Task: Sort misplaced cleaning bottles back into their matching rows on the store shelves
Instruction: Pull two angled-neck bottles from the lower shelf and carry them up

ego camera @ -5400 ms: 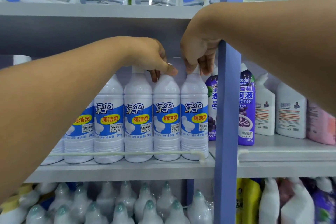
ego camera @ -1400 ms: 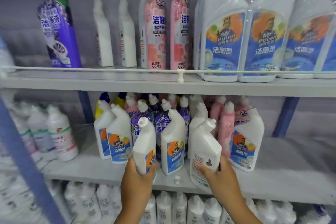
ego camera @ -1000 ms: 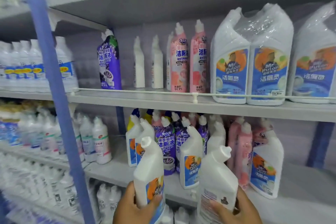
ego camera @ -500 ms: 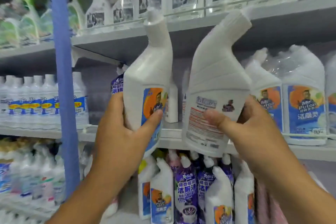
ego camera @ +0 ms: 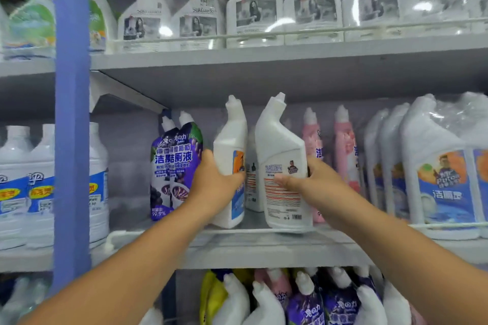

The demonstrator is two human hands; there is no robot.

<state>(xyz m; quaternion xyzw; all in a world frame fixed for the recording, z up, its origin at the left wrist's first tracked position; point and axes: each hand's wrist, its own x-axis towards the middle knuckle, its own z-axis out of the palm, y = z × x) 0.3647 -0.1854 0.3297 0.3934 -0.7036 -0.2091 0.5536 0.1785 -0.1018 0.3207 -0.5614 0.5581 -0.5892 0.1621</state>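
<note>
The left hand (ego camera: pixel 211 182) grips one white bent-neck bottle (ego camera: pixel 230 155) and the right hand (ego camera: pixel 314 182) another (ego camera: pixel 282 155), both on the middle shelf (ego camera: pixel 264 250). At nine o'clock stands a purple bottle (ego camera: pixel 175 166) reading "99.9%".

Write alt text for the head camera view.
Two hands, left and right, each hold a white angled-neck plastic bottle at the grey middle shelf, between purple grape-label bottles and pink bottles. Shrink-wrapped white jugs stand further right.
</note>
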